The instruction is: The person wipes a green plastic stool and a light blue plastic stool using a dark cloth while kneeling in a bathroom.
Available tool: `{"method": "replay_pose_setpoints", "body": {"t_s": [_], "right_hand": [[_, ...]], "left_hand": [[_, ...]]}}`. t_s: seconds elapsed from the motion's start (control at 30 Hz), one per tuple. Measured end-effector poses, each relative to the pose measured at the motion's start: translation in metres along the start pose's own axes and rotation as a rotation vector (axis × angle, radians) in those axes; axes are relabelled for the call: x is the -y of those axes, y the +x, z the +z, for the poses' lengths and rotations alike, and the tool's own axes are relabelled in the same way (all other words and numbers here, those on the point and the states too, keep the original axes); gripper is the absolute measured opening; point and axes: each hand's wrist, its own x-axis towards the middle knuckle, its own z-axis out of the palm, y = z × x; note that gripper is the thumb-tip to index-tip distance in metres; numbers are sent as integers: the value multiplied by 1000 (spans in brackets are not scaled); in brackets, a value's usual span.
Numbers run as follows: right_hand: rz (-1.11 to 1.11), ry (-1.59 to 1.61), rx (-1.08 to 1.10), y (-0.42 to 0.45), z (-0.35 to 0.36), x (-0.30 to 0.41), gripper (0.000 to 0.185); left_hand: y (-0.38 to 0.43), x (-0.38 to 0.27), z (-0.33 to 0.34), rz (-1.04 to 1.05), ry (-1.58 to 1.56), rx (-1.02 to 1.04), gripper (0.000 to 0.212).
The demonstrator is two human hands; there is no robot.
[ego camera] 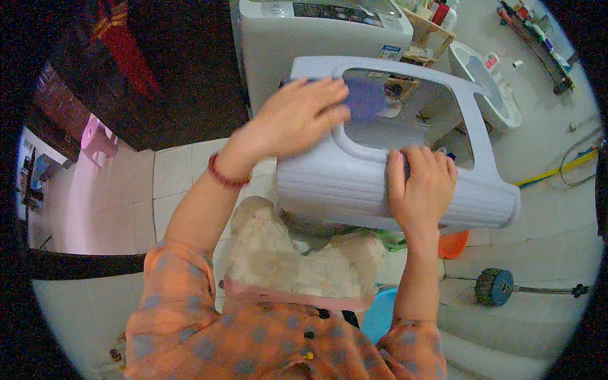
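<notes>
A pale plastic stool (327,180), with a wide rounded opening and a ribbed lower panel, is tipped on its side in front of my knees. My right hand (422,185) grips the edge below the opening, fingers curled over it. A small dark patch shows between that thumb and forefinger; I cannot tell what it is. My left hand (304,116), slightly blurred, lies over the stool's left part with its fingertips at the opening's edge. Beside these fingers a dark strip shows, too unclear to name.
A white washing machine (323,35) stands behind the stool. Right of it are a wooden shelf (427,28) and a white washbasin (484,85). An orange plastic vessel (453,244), a blue basin (380,313) and a round black brush (494,287) are at the right. A pink container (97,137) is at the left.
</notes>
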Motion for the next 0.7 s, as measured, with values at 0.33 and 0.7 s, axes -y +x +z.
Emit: {"method": "replay_pose_setpoints", "body": {"t_s": [0.33,0.7], "right_hand": [[-39,-53,-5,0,2,-8,28],[-1,-45,47,-2,1,-7,27]], "left_hand": [[-50,-30,8,84,76,-73,60],[-54,-22,27,40,-56,-186,62]]}}
